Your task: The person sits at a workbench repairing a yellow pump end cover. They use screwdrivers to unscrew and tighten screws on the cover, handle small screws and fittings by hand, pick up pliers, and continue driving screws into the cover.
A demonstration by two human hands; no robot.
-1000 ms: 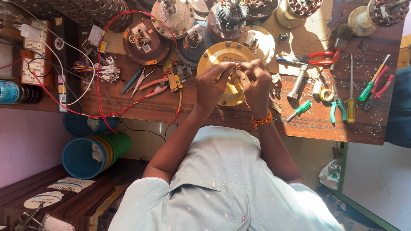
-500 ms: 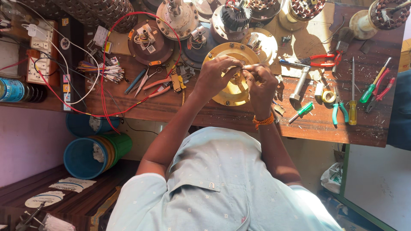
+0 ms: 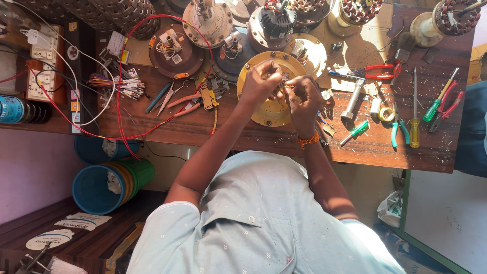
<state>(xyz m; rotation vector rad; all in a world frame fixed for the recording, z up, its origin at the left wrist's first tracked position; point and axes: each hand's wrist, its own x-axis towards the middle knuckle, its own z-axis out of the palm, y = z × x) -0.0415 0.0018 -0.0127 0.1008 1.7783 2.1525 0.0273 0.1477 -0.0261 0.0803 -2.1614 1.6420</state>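
1. Two hands meet over a yellow disc point(image 3: 271, 109), a round metal motor cover lying flat on the bench point(image 3: 284, 139) close to its near edge.
2. Seen from overhead, the left hand point(image 3: 261, 83) is closed to a narrow pinch at the disc's middle, on something thin, probably a wire; it is too small to tell for sure.
3. Facing it, the right hand point(image 3: 303, 99) has its fingers curled tight against the same spot, fingertips all but touching the left's.
4. By the look of it the disc is stiff and fairly heavy, and would stay put on its own weight. I judge the rim the safest place to grip it, both hands for a lift.
5. Anything thin at its centre would be light, springy and easy to kink, so it is best held close to the end between thumb and forefinger.
6. Left of the disc lie orange pliers point(image 3: 188, 104) and a red wire point(image 3: 122, 76) looping across the bench.
7. To the right sit a green screwdriver point(image 3: 355, 133), a yellow screwdriver point(image 3: 414, 122) and red pliers point(image 3: 378, 71); more motor parts crowd the far side.
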